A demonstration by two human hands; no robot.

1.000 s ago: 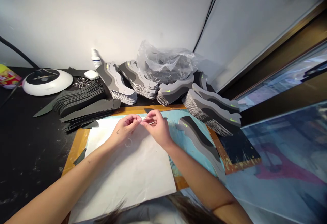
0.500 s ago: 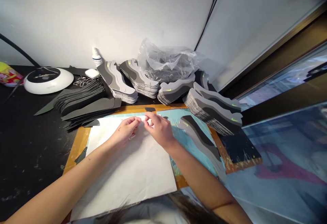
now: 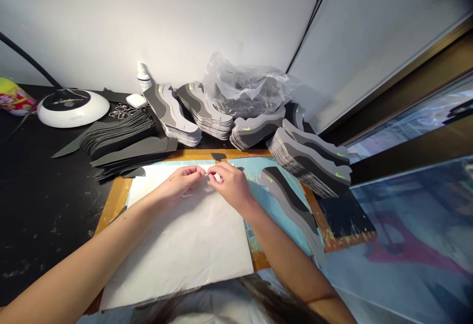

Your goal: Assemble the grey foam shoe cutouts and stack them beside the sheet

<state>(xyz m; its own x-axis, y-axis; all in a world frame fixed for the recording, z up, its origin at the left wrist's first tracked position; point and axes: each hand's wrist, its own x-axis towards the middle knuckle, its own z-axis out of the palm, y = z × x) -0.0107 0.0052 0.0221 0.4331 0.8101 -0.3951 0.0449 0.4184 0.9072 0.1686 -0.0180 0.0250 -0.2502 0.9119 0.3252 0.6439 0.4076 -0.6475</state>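
Head view: left fingers (image 3: 195, 169) and right fingers (image 3: 218, 169) pinch a tiny white piece (image 3: 207, 174) between their tips.

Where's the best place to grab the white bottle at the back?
Probably the bottle's narrow top, from above: it stands upright with the top exposed, while the wall is behind and a grey stack crowds its base.

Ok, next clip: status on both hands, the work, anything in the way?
Left hand pinched, right hand curled close beside it, over white sheet. Pale bit seemingly between them, too small to identify. Grey stacks beyond hands, not blocking them.
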